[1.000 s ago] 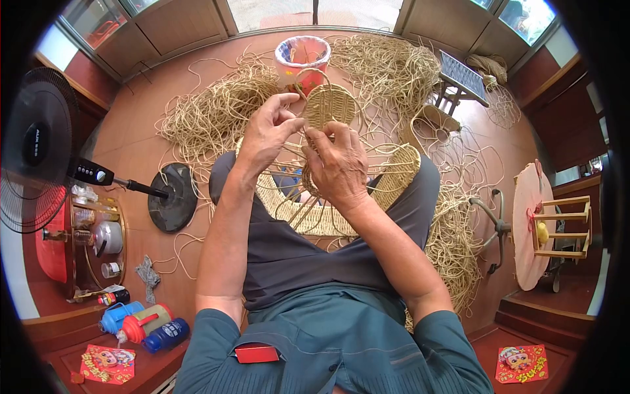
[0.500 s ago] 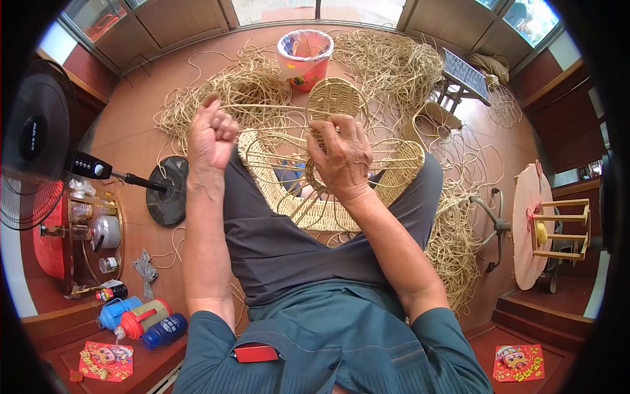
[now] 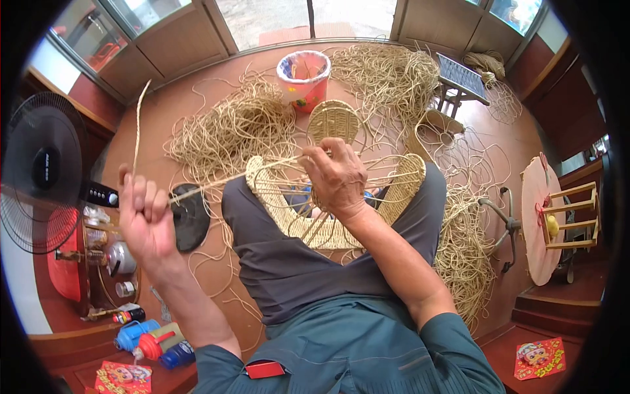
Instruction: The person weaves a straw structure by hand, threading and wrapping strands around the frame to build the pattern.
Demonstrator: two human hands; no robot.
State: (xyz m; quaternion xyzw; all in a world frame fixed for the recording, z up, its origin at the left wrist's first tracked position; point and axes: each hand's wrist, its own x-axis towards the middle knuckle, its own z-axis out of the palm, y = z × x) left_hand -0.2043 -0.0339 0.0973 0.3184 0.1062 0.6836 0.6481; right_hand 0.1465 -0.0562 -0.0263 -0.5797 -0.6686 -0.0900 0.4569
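My left hand [image 3: 147, 220], out to the left, is closed on a straw rope [image 3: 231, 177] that runs taut toward the middle. The rope's loose end sticks up above that hand. My right hand [image 3: 336, 176] is closed over the centre of the weaving, where strands come together; what lies under its fingers is hidden. Beyond it rises a woven oval piece [image 3: 333, 123]. A curved woven straw band [image 3: 308, 230] lies across and between my thighs, with several bare strands stretched from its sides to the centre.
Heaps of straw rope [image 3: 387, 72] cover the floor ahead and right. A pink bucket [image 3: 308, 88] stands ahead, a black fan [image 3: 46, 171] to the left. Flasks [image 3: 147, 341] sit at lower left. A small stool [image 3: 462, 79] and a round board [image 3: 539, 223] are on the right.
My left hand has moved left and down, drawing the rope out longer, and its loose end now shows. The right hand stays over the centre. The whole view has shifted slightly.
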